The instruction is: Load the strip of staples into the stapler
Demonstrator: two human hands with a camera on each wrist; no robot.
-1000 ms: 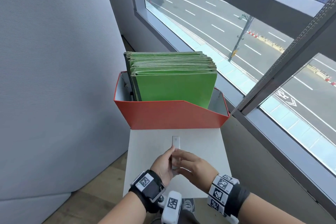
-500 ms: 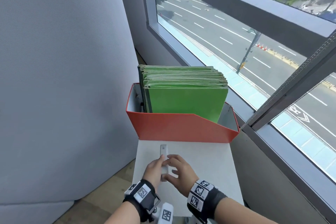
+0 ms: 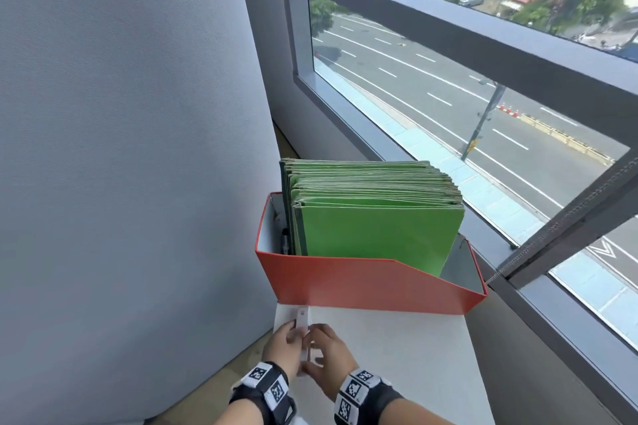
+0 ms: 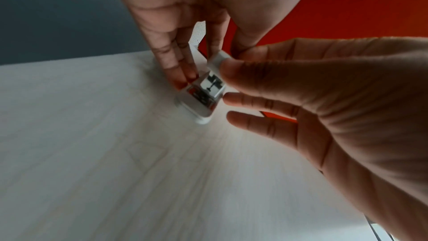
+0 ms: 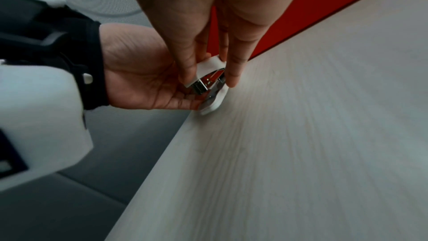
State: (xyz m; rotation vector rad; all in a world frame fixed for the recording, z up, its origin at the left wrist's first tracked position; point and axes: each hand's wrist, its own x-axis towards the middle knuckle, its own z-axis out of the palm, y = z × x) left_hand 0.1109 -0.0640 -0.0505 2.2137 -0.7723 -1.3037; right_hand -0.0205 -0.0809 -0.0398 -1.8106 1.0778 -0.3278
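A small white stapler point(image 3: 302, 323) lies lengthwise near the left edge of the white table point(image 3: 397, 359), just in front of the red box. My left hand point(image 3: 288, 342) holds its body from the left, fingers point(image 4: 183, 74) against its side. My right hand point(image 3: 326, 354) pinches the white top cover point(image 5: 212, 66) between thumb and finger. The cover is lifted a little off the shiny metal magazine point(image 5: 203, 83), and the white base point(image 5: 213, 104) rests on the table. I cannot make out a strip of staples in any view.
A red file box point(image 3: 362, 283) packed with green folders point(image 3: 373, 231) stands across the far end of the table. A grey partition point(image 3: 121, 148) rises on the left, and a window frame point(image 3: 518, 55) runs along the right. The table's left edge point(image 5: 176, 135) drops off beside the stapler.
Both hands have slid the stapler from the middle of the table to its left edge, closer to the red box. The head view has tilted upward.
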